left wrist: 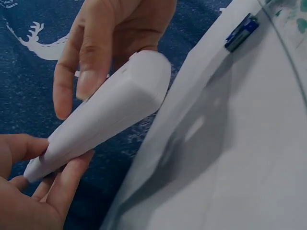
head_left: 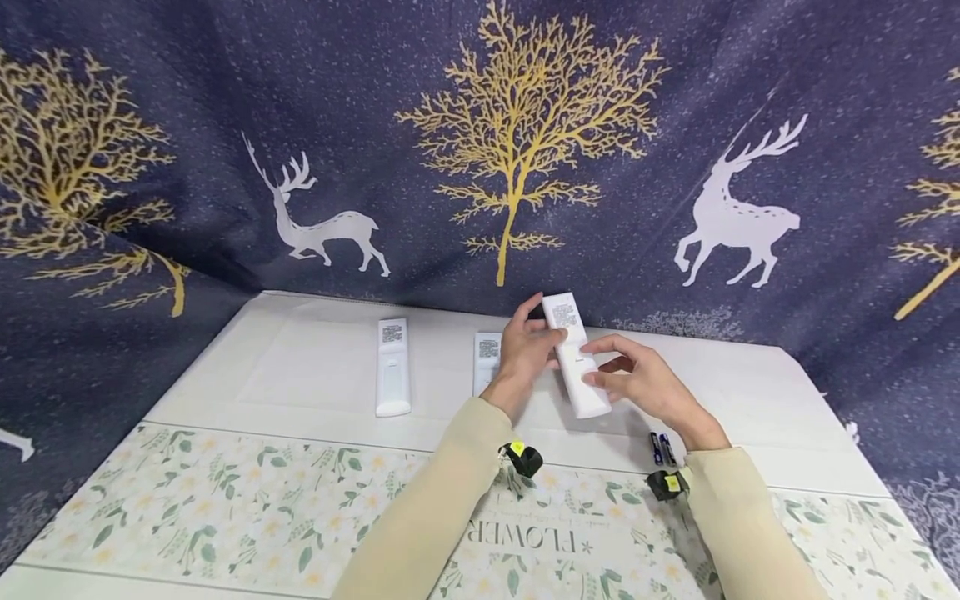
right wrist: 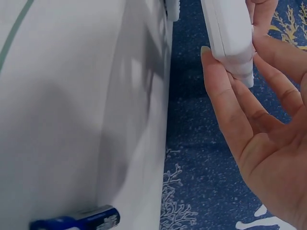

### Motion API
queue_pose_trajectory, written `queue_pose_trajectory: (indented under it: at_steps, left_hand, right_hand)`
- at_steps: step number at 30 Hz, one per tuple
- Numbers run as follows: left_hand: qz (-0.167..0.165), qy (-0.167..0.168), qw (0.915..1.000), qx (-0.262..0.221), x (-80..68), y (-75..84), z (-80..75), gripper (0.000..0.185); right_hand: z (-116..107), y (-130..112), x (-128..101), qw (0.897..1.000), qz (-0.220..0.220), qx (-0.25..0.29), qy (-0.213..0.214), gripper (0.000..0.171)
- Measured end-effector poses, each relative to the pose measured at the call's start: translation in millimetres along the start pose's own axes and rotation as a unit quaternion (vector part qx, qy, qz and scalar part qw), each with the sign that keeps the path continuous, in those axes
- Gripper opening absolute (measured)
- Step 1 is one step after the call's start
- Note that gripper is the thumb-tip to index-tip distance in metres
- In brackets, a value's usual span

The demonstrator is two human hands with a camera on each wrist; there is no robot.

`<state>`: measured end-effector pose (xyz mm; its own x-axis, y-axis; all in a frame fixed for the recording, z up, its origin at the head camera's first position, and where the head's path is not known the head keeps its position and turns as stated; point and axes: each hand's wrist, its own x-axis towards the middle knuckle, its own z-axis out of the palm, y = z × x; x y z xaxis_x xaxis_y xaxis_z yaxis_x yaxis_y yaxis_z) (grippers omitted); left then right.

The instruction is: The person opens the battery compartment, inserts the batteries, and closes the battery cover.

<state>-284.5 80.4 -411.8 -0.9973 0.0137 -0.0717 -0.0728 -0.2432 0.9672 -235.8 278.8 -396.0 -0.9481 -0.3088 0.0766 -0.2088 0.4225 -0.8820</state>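
- Between my two hands, lifted off the table, is the white remote [head_left: 576,358], back side up with a printed code label near its far end; my left hand [head_left: 527,350] curls round its far half, thumb on one side and fingers on the other.
- My right hand [head_left: 647,385] takes the near end, fingers loosely bent with the tips pinching the narrow edge; in the right wrist view the fingertips [right wrist: 217,72] press against the remote's end [right wrist: 230,33].
- The remote is a plain white slim bar, slightly rounded at the end, tilted with the near end toward my right hand.
- Just under my left wrist lies a second remote [head_left: 487,360], partly hidden by that hand.
- Well to the left of my left hand lies a third remote [head_left: 393,367], back up, with the same kind of label.
- Near my right wrist, on the table, lie two blue batteries [head_left: 662,448] side by side.
- The table [head_left: 300,367] has a white cover, with a floral mat [head_left: 225,508] at the edge nearest me.
- Behind everything hangs a dark blue cloth [head_left: 420,192] printed with golden trees and white deer.
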Motion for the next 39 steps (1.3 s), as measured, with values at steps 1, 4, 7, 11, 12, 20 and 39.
queue_pose_trajectory:
  at_steps: [1, 4, 7, 11, 12, 20, 39]
  left_hand:
    - [0.002, -0.003, 1.0, 0.004, 0.7, 1.6, -0.7, 0.076]
    - [0.012, -0.018, 0.9997, 0.013, 1.0, 6.1, -4.1, 0.078]
    - [0.02, -0.022, 0.9995, 0.011, 0.2, 9.8, -6.4, 0.079]
    - [0.026, -0.024, 0.9993, 0.012, -1.4, 13.0, -8.5, 0.079]
    - [0.028, -0.025, 0.9992, 0.013, -1.7, 13.4, -8.9, 0.078]
    - [0.041, -0.034, 0.9984, 0.017, -0.9, 12.8, -10.5, 0.076]
    - [0.05, -0.046, 0.9973, 0.029, -2.3, 17.4, -10.5, 0.075]
  right_hand:
    - [0.2, -1.1, 0.0, 1.0, -0.002, 0.004, 0.001, 0.042]
    - [-0.3, -3.4, -0.2, 1.0, -0.008, 0.004, 0.003, 0.041]
    - [-0.8, -6.7, -1.0, 1.0, -0.011, -0.005, -0.002, 0.04]
    - [-1.5, -11.7, -2.4, 1.0, -0.01, -0.017, -0.012, 0.041]
    - [-1.5, -12.8, -2.5, 1.0, -0.01, -0.018, -0.015, 0.041]
    - [0.6, -16.2, -2.4, 0.999, -0.01, -0.025, -0.025, 0.039]
    - [4.9, -18.8, -2.6, 0.999, -0.024, -0.019, -0.027, 0.037]
